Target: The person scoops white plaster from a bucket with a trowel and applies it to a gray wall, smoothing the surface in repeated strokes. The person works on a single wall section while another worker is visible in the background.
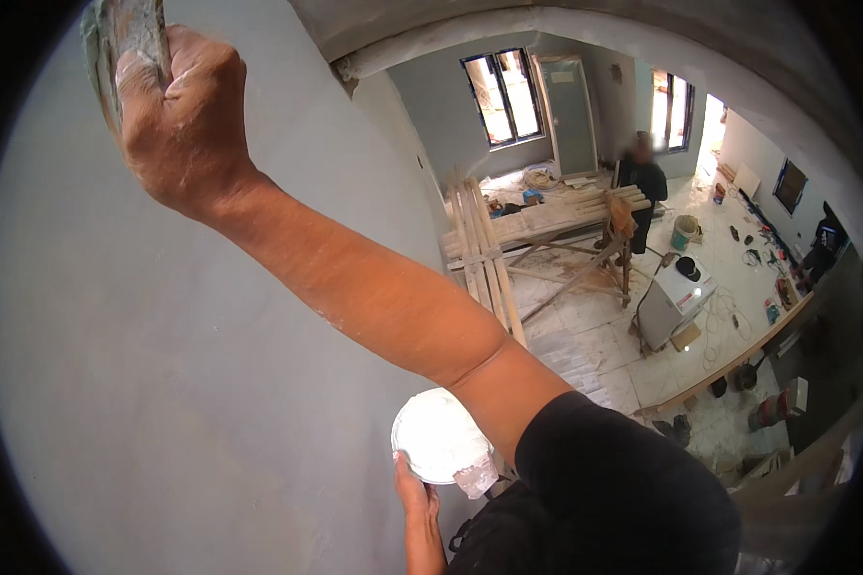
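My right arm stretches up and across the grey wall (211, 364). At the top left, my right hand (187, 125) is closed around a putty-smeared scraper (136, 34), whose upper end runs out of the picture. The scraper lies close to the wall; whether its edge touches cannot be told. Low in the middle, my left hand (414, 487) grips the side of a round bucket (437, 431) filled with white putty. A second flat, putty-coated blade (477, 475) leans at the bucket's near rim, partly hidden by my dark clothing.
Below, a wooden trestle scaffold (547, 225) with long planks (484, 254) stands on the tiled floor (594, 355). Another person (642, 187) stands behind it. To the right are a white box-shaped appliance (674, 299), a bucket (684, 232), cables and tools. A beam (470, 34) crosses overhead.
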